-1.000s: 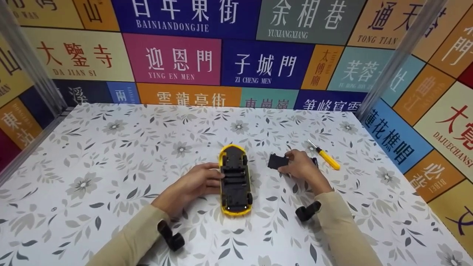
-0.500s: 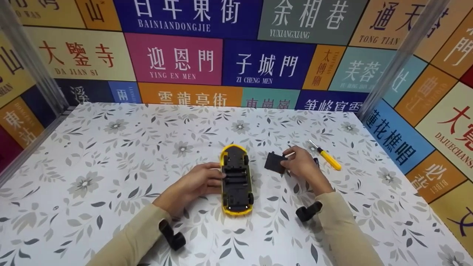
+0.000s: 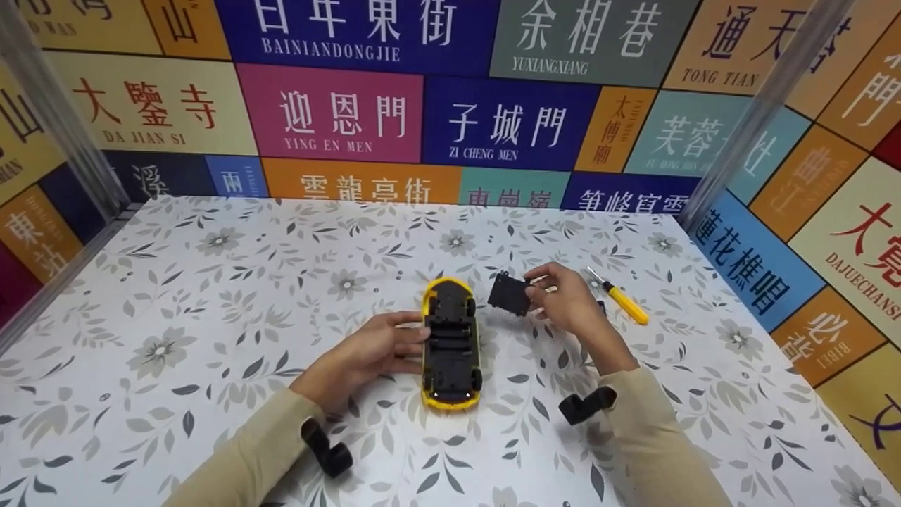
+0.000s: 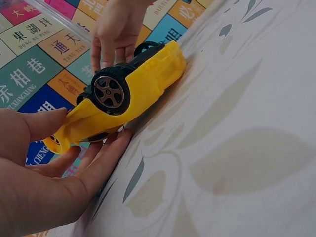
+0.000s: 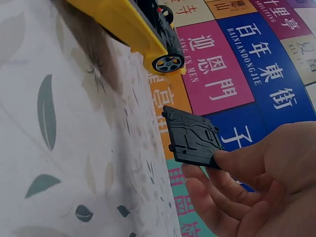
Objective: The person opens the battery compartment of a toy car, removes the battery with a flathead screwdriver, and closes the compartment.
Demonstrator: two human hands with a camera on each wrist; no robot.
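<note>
A yellow toy car (image 3: 450,345) lies upside down on the table, its black underside up with an open slotted compartment in the middle. My left hand (image 3: 373,346) holds the car at its left side; in the left wrist view the thumb and fingers grip the yellow body (image 4: 148,86). To the right of the car, my right hand (image 3: 566,299) pinches a thin black battery cover (image 3: 509,293) by its edge, above the table. Small tabs and moulded lines show on the cover (image 5: 192,136) in the right wrist view.
A screwdriver (image 3: 623,299) with a yellow handle lies right of my right hand. A small dark object (image 3: 602,308), mostly hidden, sits behind that hand. Panels with printed signs (image 3: 331,113) stand along the back and sides of the flower-patterned table (image 3: 281,246).
My right hand has lifted the cover and carried it left, nearer the car, turning it slightly. The left hand and the car have hardly moved.
</note>
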